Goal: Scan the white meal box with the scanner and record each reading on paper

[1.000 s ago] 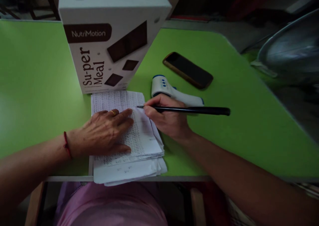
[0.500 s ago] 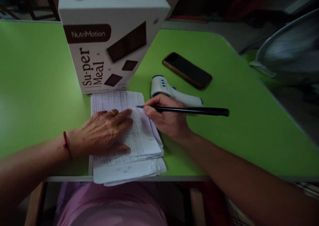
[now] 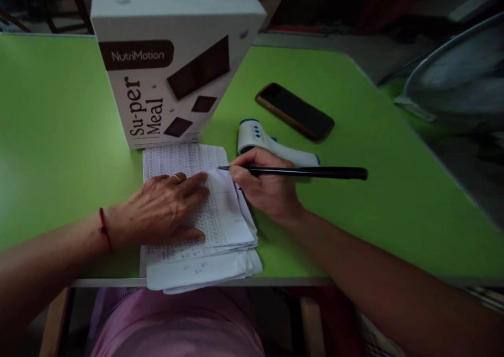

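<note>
Under the left hand (image 3: pixel 165 207) lie papers (image 3: pixel 228 220), in the right hand (image 3: pixel 271 191) a pen (image 3: pixel 323 172).

Tabletop (image 3: pixel 394 205): bright green, pale edging, far right corner cut at an angle. On it: stack of handwritten papers (image 3: pixel 226 223) at the near edge, bottom sheets poking slightly past it. White-and-brown box (image 3: pixel 185 58) upright right behind the stack, can't tell if touching. White thermometer (image 3: pixel 247 135) with blue trim on its side, just right of the papers. Phone (image 3: pixel 295 110) flat beyond that, dark screen up.
</note>
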Demonstrator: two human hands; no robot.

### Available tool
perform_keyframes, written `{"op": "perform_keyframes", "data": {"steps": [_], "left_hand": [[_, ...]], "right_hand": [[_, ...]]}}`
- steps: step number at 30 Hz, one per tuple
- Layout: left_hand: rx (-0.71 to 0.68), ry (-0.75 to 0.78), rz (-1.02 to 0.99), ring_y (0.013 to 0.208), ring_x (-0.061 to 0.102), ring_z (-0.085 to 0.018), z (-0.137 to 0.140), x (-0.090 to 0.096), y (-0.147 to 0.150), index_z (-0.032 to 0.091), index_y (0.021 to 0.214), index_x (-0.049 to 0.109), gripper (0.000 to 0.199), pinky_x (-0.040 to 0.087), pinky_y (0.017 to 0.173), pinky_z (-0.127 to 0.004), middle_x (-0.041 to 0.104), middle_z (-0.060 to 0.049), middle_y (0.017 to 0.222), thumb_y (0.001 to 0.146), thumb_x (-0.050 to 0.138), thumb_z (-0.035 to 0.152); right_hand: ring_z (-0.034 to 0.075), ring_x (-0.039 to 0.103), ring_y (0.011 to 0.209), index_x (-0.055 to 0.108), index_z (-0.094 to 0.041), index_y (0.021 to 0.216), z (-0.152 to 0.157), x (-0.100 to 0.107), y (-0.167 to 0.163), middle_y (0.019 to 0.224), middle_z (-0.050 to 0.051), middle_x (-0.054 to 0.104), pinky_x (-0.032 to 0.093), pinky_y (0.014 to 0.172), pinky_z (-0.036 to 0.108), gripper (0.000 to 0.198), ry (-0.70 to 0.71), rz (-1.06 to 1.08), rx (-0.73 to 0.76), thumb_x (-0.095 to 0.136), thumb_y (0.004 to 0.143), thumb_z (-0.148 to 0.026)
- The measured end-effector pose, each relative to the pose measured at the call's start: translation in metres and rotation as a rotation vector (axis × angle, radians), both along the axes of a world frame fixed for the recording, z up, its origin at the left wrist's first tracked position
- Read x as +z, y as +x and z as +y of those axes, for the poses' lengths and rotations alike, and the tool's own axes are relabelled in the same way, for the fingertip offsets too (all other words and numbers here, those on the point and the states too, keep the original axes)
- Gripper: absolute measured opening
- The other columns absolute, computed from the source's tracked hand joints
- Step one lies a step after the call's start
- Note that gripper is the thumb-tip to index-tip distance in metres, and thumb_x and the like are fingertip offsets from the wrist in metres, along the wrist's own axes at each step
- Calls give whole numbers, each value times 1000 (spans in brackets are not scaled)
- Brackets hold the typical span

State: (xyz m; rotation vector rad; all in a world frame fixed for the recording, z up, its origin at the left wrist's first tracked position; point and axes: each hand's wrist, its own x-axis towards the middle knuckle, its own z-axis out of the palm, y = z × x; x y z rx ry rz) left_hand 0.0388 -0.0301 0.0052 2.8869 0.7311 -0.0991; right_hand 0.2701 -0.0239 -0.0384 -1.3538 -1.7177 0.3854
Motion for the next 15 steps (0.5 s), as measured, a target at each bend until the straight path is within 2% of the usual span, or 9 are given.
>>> {"op": "perform_keyframes", "data": {"steps": [10,15], "left_hand": [[2,-4,-14,113,66,-35,0,0,1,10,137,57,61,60,87,-47,48,-22,156,97,65,56],[1,-5,-23,113,66,-35,0,0,0,10,135,58,61,60,87,-47,49,-22,155,96,67,55]], "right_hand": [[12,47,47,57,-25,66,0,0,0,56,-2,59,39,44,26,8,-16,0,29,58,74,-26],[13,48,48,57,-25,66,0,-2,1,55,-2,59,43,46,27,8,-29,-5,-11,59,73,-26]]}}
